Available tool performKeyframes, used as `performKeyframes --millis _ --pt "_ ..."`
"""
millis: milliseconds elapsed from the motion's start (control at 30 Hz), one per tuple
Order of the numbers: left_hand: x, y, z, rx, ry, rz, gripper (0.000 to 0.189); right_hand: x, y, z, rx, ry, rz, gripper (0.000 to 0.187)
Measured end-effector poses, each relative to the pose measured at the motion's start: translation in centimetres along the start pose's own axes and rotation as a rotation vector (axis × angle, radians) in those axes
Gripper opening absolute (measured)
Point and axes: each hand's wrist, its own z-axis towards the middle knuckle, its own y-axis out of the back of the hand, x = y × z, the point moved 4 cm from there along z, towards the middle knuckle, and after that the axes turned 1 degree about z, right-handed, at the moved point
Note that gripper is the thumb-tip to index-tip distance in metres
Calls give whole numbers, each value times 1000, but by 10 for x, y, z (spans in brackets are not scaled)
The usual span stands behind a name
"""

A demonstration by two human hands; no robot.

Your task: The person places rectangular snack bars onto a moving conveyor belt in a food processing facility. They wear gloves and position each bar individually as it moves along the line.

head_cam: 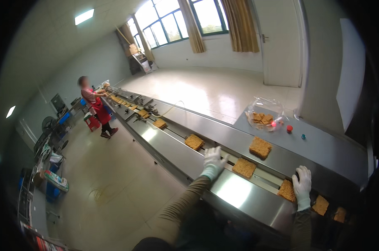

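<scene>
My left hand (214,159), in a white knit glove, is over the channel of a steel conveyor (183,163) with its fingers spread and nothing in them. It lies between one golden-brown square food cake (194,142) and another square cake (244,168). Farther right, my gloved right hand (302,183) is next to a third cake (286,190), thumb apart from the fingers. Whether it touches that cake I cannot tell. A thicker square cake or small stack (260,147) sits on the steel ledge beyond the channel.
On a grey side table (321,146) stand a clear plastic bag (261,117) of broken pieces and a red cap (289,129). More cakes (320,205) lie at right. A person in a red apron (101,109) works at the conveyor's far end. A thin hose (169,111) arches over the line.
</scene>
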Motion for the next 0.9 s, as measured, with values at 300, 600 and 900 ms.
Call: performKeyframes --millis 300,600,900 --pt "25 24 15 240 359 243 87 11 -5 5 -32 23 1 29" --pt "-15 3 -18 39 10 52 75 6 -2 5 -33 17 18 27" --pt "139 33 -5 -37 519 275 70 6 1 5 -34 15 39 26"
